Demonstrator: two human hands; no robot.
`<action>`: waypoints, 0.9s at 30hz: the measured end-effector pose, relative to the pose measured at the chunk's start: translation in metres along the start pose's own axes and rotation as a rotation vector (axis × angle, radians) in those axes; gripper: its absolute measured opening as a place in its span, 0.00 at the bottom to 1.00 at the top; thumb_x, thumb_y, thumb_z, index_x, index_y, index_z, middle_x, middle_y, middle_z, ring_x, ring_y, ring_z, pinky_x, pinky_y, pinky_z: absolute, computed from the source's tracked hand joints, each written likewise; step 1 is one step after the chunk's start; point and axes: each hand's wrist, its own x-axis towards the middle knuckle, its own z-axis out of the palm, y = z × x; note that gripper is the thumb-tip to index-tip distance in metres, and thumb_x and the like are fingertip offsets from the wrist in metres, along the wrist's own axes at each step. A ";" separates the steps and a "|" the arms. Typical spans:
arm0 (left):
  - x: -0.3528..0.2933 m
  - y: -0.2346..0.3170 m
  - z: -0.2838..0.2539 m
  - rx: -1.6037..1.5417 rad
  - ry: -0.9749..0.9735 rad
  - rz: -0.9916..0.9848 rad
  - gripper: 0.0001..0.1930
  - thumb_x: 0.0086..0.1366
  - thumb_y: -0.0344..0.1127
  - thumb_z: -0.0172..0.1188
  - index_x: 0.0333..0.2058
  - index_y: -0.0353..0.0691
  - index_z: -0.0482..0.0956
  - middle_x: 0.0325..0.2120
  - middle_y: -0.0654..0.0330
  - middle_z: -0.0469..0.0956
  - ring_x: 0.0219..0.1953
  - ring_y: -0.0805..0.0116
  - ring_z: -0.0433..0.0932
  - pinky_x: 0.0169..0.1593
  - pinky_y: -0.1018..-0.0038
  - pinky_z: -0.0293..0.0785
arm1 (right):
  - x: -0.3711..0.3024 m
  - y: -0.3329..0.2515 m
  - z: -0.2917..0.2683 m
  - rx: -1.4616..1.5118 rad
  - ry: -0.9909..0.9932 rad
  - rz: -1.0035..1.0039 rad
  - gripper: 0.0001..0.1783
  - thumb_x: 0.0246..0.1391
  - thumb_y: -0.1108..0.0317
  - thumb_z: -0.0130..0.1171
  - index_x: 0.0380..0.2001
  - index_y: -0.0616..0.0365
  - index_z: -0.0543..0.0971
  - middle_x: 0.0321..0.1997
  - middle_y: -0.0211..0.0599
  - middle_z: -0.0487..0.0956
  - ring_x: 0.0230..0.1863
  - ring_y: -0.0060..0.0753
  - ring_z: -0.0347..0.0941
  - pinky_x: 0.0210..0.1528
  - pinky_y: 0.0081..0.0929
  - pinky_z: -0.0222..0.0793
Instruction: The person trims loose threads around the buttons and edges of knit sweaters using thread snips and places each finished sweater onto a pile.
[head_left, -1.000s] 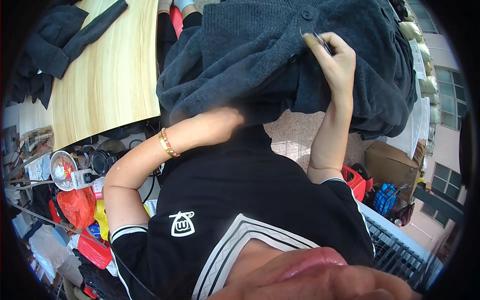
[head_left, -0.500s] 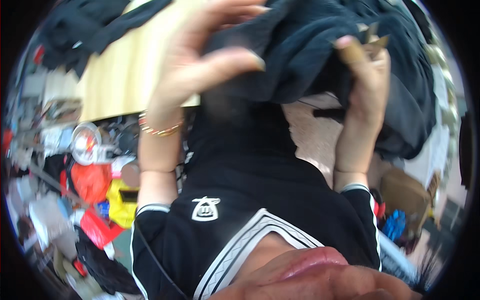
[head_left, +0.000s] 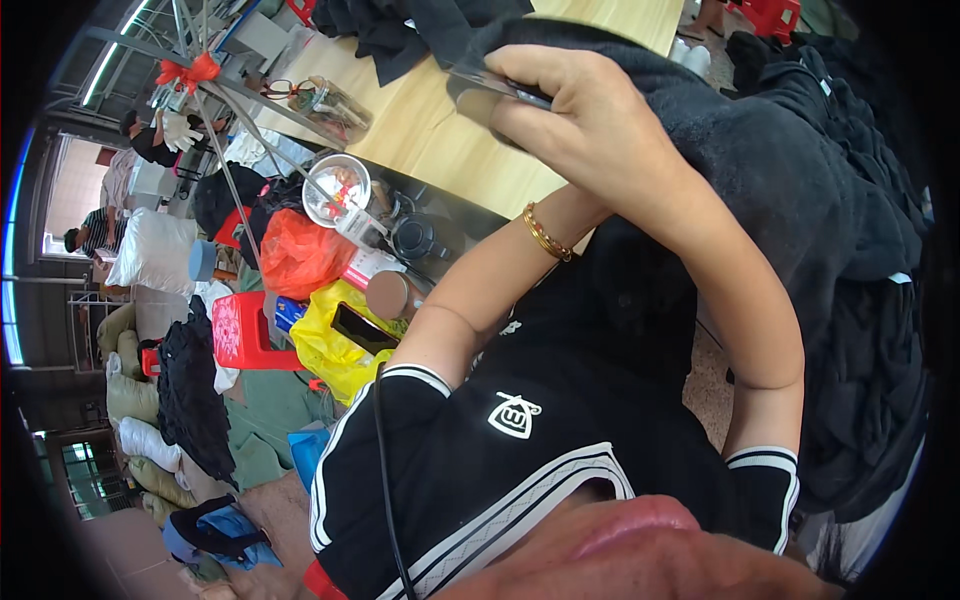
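My right hand (head_left: 590,110) reaches across to the left over the wooden table (head_left: 410,125), its fingers closed on small metal thread snips (head_left: 485,98). The blades are smeared by motion. Behind it, my left hand (head_left: 588,207) shows only near the wrist, below a gold bracelet. Its fingers are hidden behind the right hand and the cloth. A black fleecy garment (head_left: 740,130) is bunched right beside and behind both hands and hangs over the table's near edge.
More dark garments (head_left: 375,30) lie at the table's far left, and a black pile (head_left: 860,340) rises at my right. Left of me are a glass jar (head_left: 335,105), a white tub (head_left: 335,190), a yellow bag (head_left: 340,335) with a phone, and a red stool (head_left: 245,330).
My right hand has swung left with the snips, crossing in front of my left hand. The left hand's spread fingers have gone out of sight. The view has turned toward the left.
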 end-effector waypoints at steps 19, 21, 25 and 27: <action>-0.054 0.085 -0.401 -0.017 1.423 0.381 0.28 0.61 0.28 0.58 0.59 0.31 0.61 0.50 0.48 0.71 0.51 0.57 0.72 0.57 0.64 0.67 | -0.157 0.038 -0.174 0.055 0.301 0.567 0.17 0.65 0.58 0.51 0.42 0.57 0.82 0.26 0.24 0.76 0.18 0.10 0.63 0.21 0.12 0.57; -0.029 0.055 -0.358 -0.002 1.447 0.355 0.26 0.62 0.26 0.57 0.59 0.31 0.63 0.49 0.48 0.73 0.50 0.57 0.74 0.56 0.65 0.69 | -0.176 0.056 -0.194 0.005 0.382 0.564 0.17 0.65 0.58 0.50 0.40 0.57 0.83 0.26 0.24 0.76 0.20 0.11 0.65 0.24 0.14 0.61; 0.035 -0.020 -0.213 -0.279 0.908 0.372 0.28 0.64 0.23 0.53 0.62 0.35 0.58 0.58 0.48 0.63 0.58 0.58 0.68 0.61 0.63 0.64 | -0.218 0.074 -0.262 -0.356 0.478 0.591 0.15 0.62 0.61 0.51 0.42 0.57 0.82 0.30 0.26 0.79 0.25 0.14 0.68 0.29 0.15 0.66; 0.052 -0.020 -0.134 -0.121 0.785 0.292 0.28 0.66 0.23 0.52 0.64 0.36 0.57 0.61 0.49 0.62 0.61 0.58 0.66 0.64 0.64 0.61 | -0.236 0.074 -0.308 -0.638 0.466 0.594 0.18 0.60 0.57 0.52 0.44 0.56 0.82 0.37 0.36 0.82 0.36 0.26 0.75 0.38 0.25 0.71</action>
